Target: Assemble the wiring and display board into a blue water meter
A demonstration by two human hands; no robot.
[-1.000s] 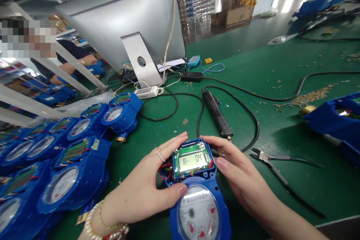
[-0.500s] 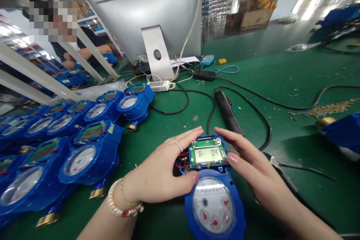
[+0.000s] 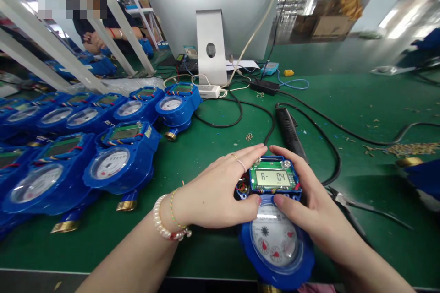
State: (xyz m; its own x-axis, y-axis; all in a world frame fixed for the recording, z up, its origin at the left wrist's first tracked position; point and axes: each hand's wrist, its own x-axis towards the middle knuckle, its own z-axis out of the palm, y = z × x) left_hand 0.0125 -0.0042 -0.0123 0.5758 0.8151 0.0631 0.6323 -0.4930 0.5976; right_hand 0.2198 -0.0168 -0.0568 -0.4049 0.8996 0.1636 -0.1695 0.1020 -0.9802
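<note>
A blue water meter point(image 3: 304, 254) lies at the table's near edge, its clear round dial facing up. Its top housing is uncovered, showing a green circuit board and a lit display point(image 3: 273, 177) reading "A- 04". My left hand point(image 3: 218, 187) grips the housing from the left, thumb at the dial's upper rim and fingers along the far edge. From the right, my right hand point(image 3: 318, 199) wraps the other side, thumb near the top of the dial. Thin wires point(image 3: 243, 184) show beside the board, partly covered by my left hand. Brass shows under the meter's near end.
Several blue meters point(image 3: 120, 169) stand in rows at left. A black electric screwdriver point(image 3: 290, 130), cables and pliers point(image 3: 343, 201) lie around my right hand. Screws point(image 3: 409, 149) are scattered at right. Behind stands a monitor point(image 3: 211, 41); a person's arms point(image 3: 113, 34) show beyond the frame bars.
My right thumb has moved from the display's right side down to the top of the dial. The view has shifted, and the hands and meter appear farther right.
</note>
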